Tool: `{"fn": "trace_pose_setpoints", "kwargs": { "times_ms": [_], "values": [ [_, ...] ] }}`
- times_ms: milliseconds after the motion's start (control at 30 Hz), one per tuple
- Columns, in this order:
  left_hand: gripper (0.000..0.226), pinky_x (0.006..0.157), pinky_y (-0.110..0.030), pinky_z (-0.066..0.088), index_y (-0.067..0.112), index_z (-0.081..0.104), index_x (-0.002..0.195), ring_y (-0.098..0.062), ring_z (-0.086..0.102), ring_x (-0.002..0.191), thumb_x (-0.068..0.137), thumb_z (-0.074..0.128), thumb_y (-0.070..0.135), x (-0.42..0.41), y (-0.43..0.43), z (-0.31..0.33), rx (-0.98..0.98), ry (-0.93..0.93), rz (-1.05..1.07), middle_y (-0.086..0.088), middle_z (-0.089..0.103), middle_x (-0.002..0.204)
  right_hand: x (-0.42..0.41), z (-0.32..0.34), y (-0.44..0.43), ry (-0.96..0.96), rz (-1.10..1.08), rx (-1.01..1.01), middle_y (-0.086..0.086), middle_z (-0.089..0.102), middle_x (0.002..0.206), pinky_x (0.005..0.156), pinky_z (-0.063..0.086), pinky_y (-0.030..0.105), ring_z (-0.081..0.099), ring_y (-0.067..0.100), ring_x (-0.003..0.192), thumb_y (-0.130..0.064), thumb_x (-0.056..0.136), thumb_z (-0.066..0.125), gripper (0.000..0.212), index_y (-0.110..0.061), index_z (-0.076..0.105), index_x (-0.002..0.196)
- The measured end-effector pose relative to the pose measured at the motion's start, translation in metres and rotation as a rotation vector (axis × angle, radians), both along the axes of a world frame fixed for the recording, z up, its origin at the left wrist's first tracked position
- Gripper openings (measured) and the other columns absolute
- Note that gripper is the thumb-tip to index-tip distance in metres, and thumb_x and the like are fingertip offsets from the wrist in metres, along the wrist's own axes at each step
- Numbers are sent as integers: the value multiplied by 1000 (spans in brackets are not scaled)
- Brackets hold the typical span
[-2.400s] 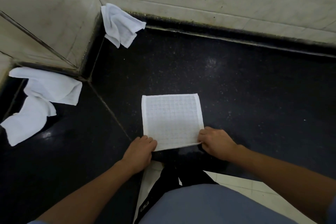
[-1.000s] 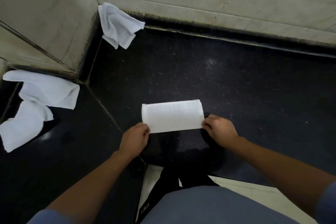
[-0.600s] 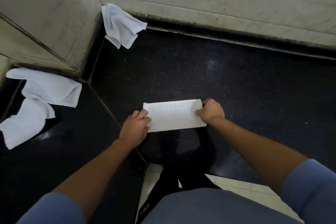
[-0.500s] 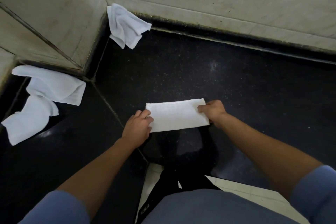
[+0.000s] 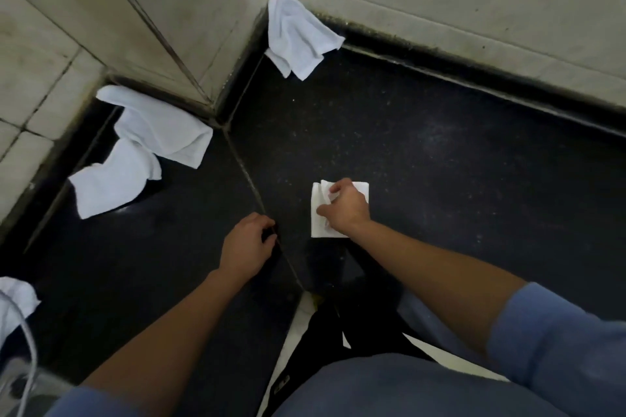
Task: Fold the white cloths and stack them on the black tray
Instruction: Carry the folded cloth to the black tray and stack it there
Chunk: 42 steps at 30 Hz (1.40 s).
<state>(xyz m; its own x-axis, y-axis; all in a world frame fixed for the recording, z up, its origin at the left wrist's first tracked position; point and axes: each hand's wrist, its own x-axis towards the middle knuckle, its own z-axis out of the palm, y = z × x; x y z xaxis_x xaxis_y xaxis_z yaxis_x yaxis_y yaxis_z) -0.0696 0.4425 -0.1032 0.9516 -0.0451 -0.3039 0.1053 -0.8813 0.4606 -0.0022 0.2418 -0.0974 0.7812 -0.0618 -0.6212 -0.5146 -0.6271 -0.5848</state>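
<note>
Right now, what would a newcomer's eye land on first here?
The right hand pressing on a small folded white cloth on the dark counter, mid-frame. Then the crumpled white cloths: one in the far corner, a bigger heap at left. The left hand rests empty nearby.

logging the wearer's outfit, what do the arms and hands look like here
Both forearms are bare, with blue sleeves pushed up near the elbows: the right sleeve shows bunched folds at its cuff, the left sleeve only peeks in at the bottom edge. The left hand and right hand are bare too: no gloves, and no rings, watch or markings that I can see.
</note>
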Motion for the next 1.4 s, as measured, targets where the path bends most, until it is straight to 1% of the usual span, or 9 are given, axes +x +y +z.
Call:
{"fn": "trace_pose_setpoints", "kwargs": {
  "times_ms": [133, 300, 467, 700, 867, 1000, 1133, 1267, 1400],
  "values": [
    [21, 75, -33, 51, 13, 67, 105, -22, 61, 91, 84, 67, 17, -1, 0, 1, -29, -18, 22, -4, 63, 102, -13, -1, 1, -86, 100, 58, 0, 62, 95, 75, 44, 28, 59, 16, 87, -30, 79, 75, 53, -22, 48, 124],
    [19, 76, -33, 49, 11, 67, 105, -20, 56, 97, 88, 60, 13, 15, -33, 8, -52, -132, -154, -4, 60, 102, -12, 6, -49, -443, 153, -107, 0, 63, 84, 65, 47, 28, 59, 14, 71, -13, 88, 61, 14, -16, 63, 102],
    [26, 81, -35, 47, 12, 62, 115, -22, 51, 103, 94, 47, 16, 31, -75, 6, 64, -40, -447, -5, 55, 112, 13, -11, -66, -239, 527, -317, 11, 56, 120, 86, 50, 37, 59, 30, 101, -18, 91, 55, 27, -16, 64, 116],
    [19, 79, -38, 48, 8, 60, 106, -23, 51, 93, 88, 55, 9, 19, -79, -10, 145, 66, -455, -9, 47, 112, 10, -16, -66, -218, 596, -340, 6, 41, 131, 96, 46, 38, 42, 24, 120, -25, 90, 60, 44, -23, 49, 133],
    [13, 75, -35, 45, 8, 59, 98, -24, 53, 90, 91, 49, 10, 15, -85, -9, 171, 101, -409, -9, 51, 108, -7, -14, -72, -397, 677, -392, 5, 43, 129, 85, 51, 38, 42, 24, 118, -25, 90, 59, 43, -21, 53, 132],
    [23, 72, -34, 45, 9, 62, 95, -21, 49, 96, 94, 49, 28, 13, -82, -6, 200, 8, -430, -5, 50, 106, -15, -17, -76, -603, 802, -420, 11, 59, 120, 73, 55, 41, 57, 31, 104, -23, 75, 76, 35, -15, 69, 109],
    [24, 89, -37, 39, 13, 68, 100, -24, 42, 115, 94, 49, 27, 25, -77, -4, 302, -160, -523, -6, 46, 135, -34, -30, -97, -578, 957, -461, 12, 56, 134, 77, 51, 40, 56, 31, 119, -30, 78, 74, 38, -19, 67, 114],
    [32, 100, -39, 31, 15, 60, 119, -24, 32, 130, 95, 48, 32, 36, -70, -9, 348, -87, -546, -2, 28, 153, -49, -38, -120, -608, 920, -535, 7, 52, 141, 80, 47, 36, 50, 24, 129, -34, 93, 43, 41, -17, 61, 126],
    [33, 102, -38, 33, 14, 55, 121, -23, 31, 131, 94, 50, 33, 34, -67, -8, 307, -50, -512, -1, 26, 155, -48, -34, -125, -662, 887, -560, 7, 56, 136, 81, 48, 39, 53, 27, 125, -32, 86, 66, 36, -16, 66, 118]
  ]
}}
